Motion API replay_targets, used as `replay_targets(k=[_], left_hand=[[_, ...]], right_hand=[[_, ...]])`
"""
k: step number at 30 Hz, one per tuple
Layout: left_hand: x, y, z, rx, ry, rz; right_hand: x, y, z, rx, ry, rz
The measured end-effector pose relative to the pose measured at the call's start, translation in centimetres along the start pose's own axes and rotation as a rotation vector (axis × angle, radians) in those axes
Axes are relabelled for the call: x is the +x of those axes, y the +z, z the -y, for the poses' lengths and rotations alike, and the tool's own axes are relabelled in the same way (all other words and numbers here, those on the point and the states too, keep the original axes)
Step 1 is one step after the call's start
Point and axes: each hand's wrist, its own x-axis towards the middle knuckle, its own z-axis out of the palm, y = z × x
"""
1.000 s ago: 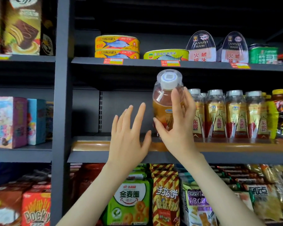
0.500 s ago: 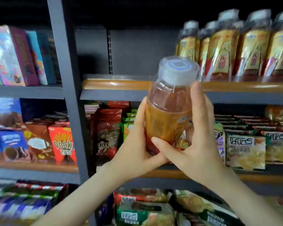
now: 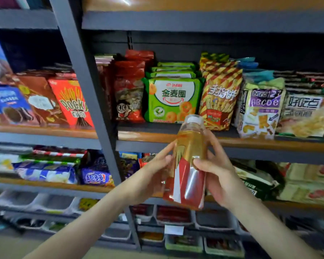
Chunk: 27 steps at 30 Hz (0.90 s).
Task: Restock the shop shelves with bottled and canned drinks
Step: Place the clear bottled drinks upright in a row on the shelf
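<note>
**One bottle in hand, none shelved in view**

Nearest the camera, both forearms rise from 6 o'clock and meet round a clear plastic bottle of amber drink with a red-and-gold label and a white cap (image 3: 187, 165). It is held in mid-air just below centre, cap tipped slightly toward 1 o'clock, and touches no shelf. The left hand (image 3: 151, 176) holds its 9 o'clock side, with the thumb on the label and one finger stretched up the side; the other fingers are hidden behind. The right hand (image 3: 221, 178) grips the 3 o'clock side, thumb curled across the front and fingers wrapped behind.

Beyond, at 12 o'clock from the cap, a grey metal shelf with a wood-coloured front strip (image 3: 148, 136) carries only snacks. There is a green bag of ring biscuits (image 3: 171, 100) and, at its 3 o'clock, a red-and-yellow striped bag (image 3: 219, 94). At 9 o'clock, past the grey upright post (image 3: 90, 90), stands a red Pocky box (image 3: 71, 103).

No row of drinks shows here, so I judge this bottle has yet to be shelved; how many more remain cannot be told
</note>
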Motion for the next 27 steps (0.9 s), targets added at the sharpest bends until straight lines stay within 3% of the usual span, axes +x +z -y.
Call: replay_targets(k=[2, 4, 7, 17, 23, 27], left_hand=[[-1.2, 1.2, -0.4, -0.061, -0.122, 0.069], [-1.9, 1.4, 0.4, -0.129, -0.225, 0.054], [-2.1, 0.7, 1.8, -0.142, -0.205, 0.056], [-3.6, -0.2, 4.9, 0.295, -0.388, -0.02], [-5.0, -0.6, 7.0, 0.368, -0.585, -0.069], [-5.8, -1.2, 8.2, 0.339, -0.576, -0.114]], right_hand=[[-0.3, 0.1, -1.0, 0.099, 0.069, -0.063], [-0.8, 0.2, -1.7, 0.137, 0.108, -0.02], [-1.6, 0.1, -2.2, 0.123, 0.132, 0.094], [-1.7, -0.5, -6.0, -0.206, 0.575, -0.096], [-2.3, -0.4, -9.0, -0.17, 0.829, -0.096], [-2.2, -0.6, -10.5, -0.122, 0.825, -0.085]])
